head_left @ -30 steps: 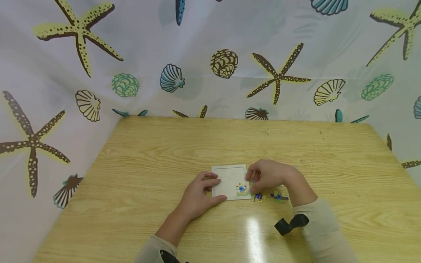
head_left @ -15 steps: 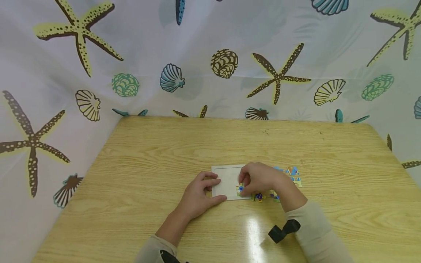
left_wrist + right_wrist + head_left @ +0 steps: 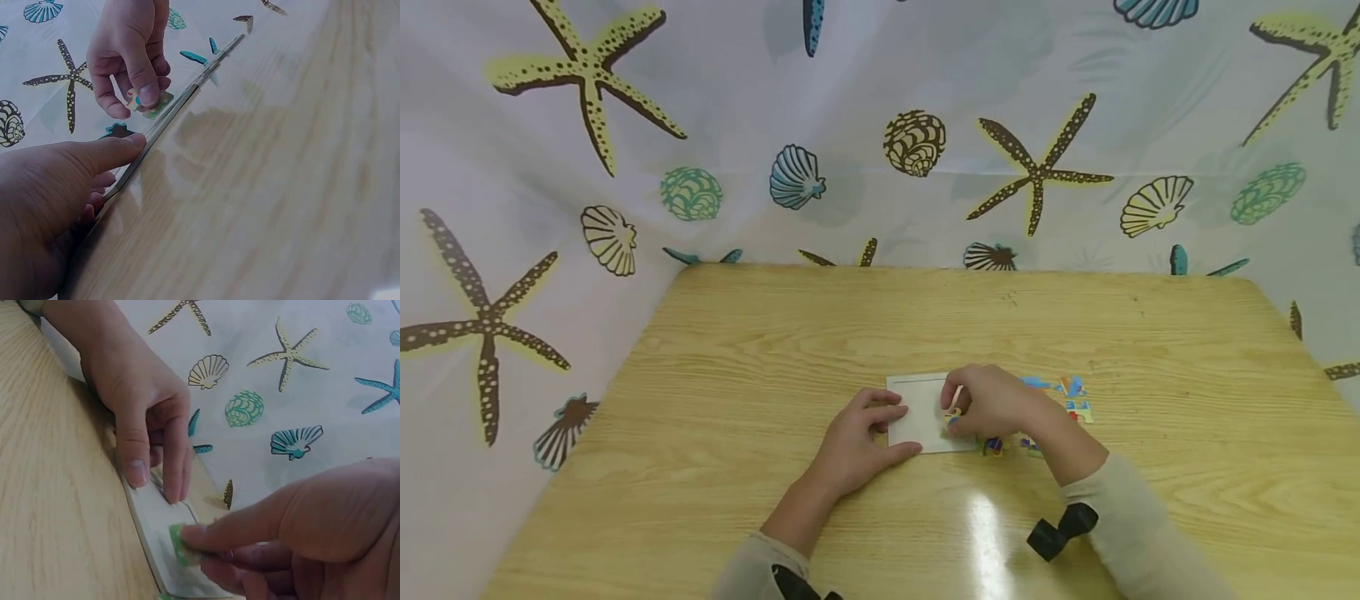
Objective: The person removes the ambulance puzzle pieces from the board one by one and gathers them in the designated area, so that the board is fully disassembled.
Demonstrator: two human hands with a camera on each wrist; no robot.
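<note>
A white square puzzle tray (image 3: 917,425) lies on the wooden table. Against its left side rests my left hand (image 3: 859,446), thumb along the near edge and fingertips on the left border; in the right wrist view these left fingers (image 3: 178,462) look fairly straight. Over the tray's right part, my right hand (image 3: 992,404) pinches a small jigsaw piece (image 3: 953,417) between thumb and fingers. In the right wrist view the jigsaw piece (image 3: 182,544) shows a green part, tilted close over the tray. The right fingers hide some of it.
Several colourful jigsaw pieces (image 3: 1075,387) lie to the right of the tray, some partly covered by the right forearm. Another piece (image 3: 992,447) lies near the tray's lower right corner. A curtain (image 3: 850,100) with starfish and shells hangs behind the table.
My right hand has moved left from the tray's right edge onto the piece lying in it, and now pinches that piece, tilted. My left hand has stayed in place.
</note>
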